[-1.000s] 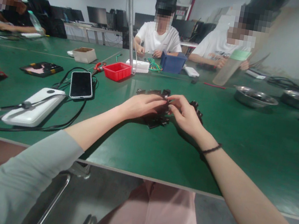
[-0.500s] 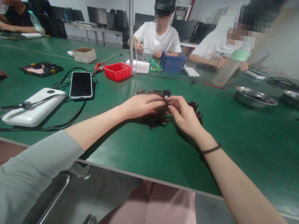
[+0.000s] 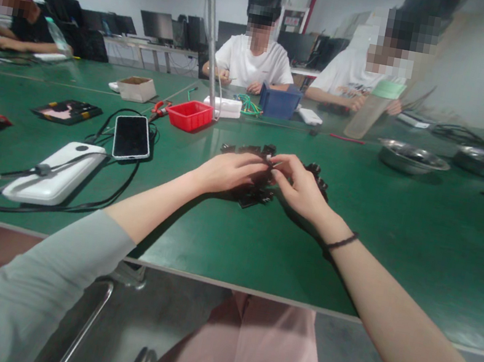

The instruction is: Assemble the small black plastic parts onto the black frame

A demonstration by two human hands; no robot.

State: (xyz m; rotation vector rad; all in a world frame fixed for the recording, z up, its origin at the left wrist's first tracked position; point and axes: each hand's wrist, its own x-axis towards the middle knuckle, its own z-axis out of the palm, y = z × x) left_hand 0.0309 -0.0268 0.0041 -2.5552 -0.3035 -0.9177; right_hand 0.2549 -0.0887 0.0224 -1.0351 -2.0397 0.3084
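Note:
Small black parts (image 3: 248, 198) lie in a loose cluster on the green table in front of me, and several more show beyond my right hand. My left hand (image 3: 228, 172) lies over the cluster, its fingers held together and pointing right. The fingertips of my right hand (image 3: 299, 188) are bent into a pinch and meet those of my left hand above the parts. A small, thin, light thing shows between the fingertips, too small to name. My fingers hide much of the cluster, and what my left hand grips is hidden.
Left of my arm lie a white power bank (image 3: 58, 173) with black cables and a phone (image 3: 132, 138). A red tray (image 3: 190, 117), a blue bin (image 3: 279, 101) and a metal pole stand farther back. Metal bowls (image 3: 412, 160) and a bottle (image 3: 372, 113) are at right. Several people sit around.
My hands stay in nearly the same place over the black parts, with at most a slight shift of the fingertips. The person opposite has moved their head slightly left.

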